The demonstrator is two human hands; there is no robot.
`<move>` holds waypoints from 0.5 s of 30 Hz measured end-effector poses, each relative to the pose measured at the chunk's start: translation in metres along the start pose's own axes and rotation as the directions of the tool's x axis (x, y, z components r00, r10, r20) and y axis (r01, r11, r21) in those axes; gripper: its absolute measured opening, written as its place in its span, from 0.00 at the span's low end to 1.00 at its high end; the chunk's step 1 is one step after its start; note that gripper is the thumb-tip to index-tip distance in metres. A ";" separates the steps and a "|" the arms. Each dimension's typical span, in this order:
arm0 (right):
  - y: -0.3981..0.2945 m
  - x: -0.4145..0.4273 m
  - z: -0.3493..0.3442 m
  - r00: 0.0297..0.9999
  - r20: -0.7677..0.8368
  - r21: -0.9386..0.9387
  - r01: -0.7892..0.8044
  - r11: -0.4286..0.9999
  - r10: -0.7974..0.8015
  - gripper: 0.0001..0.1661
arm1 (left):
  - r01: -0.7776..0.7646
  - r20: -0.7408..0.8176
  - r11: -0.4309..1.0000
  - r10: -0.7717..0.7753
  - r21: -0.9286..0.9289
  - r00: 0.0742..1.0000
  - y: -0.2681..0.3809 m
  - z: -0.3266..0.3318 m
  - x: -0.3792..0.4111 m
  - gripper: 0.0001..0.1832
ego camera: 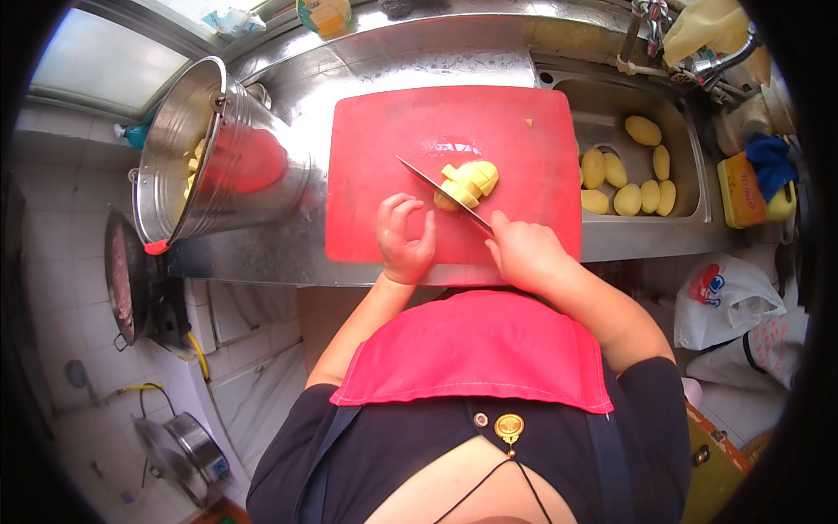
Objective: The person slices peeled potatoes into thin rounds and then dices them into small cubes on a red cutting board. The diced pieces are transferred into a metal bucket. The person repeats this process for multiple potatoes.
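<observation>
My right hand (530,252) grips the handle of a kitchen knife (416,171), whose blade slants up and left across the red cutting board (373,131). Under and beside the blade lies a peeled potato (481,178) cut into chunks, the pieces still bunched together. Left of the knife, my left hand (404,239) hovers near the board's front edge with its fingers curled and apart, holding nothing. A tiny potato scrap (528,122) rests toward the board's upper right.
A metal bucket (275,190) with potato pieces (193,167) inside stands left of the board. On the right, a steel sink (697,164) contains several peeled potatoes (628,200), below a faucet (720,65). A yellow jug (740,190) and blue cloth (771,165) sit beyond it.
</observation>
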State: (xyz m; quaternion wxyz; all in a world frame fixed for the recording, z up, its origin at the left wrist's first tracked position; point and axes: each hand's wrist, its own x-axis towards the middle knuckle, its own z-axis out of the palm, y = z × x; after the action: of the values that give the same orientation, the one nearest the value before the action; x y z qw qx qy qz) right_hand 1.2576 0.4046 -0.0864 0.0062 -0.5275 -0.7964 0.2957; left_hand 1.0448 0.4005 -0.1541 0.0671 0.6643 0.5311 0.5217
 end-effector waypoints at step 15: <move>0.166 0.004 -0.031 0.847 0.008 0.855 -0.282 0.435 0.532 0.22 | -0.023 0.486 0.991 -0.045 0.133 0.873 -0.012 0.066 0.023 0.59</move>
State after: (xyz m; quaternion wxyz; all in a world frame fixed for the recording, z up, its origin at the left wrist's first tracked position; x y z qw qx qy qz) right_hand 1.4046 0.4674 -0.1416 0.2881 -0.6712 -0.3973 0.5556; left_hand 1.0846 0.4544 -0.1770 0.1568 0.7743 0.5348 0.2999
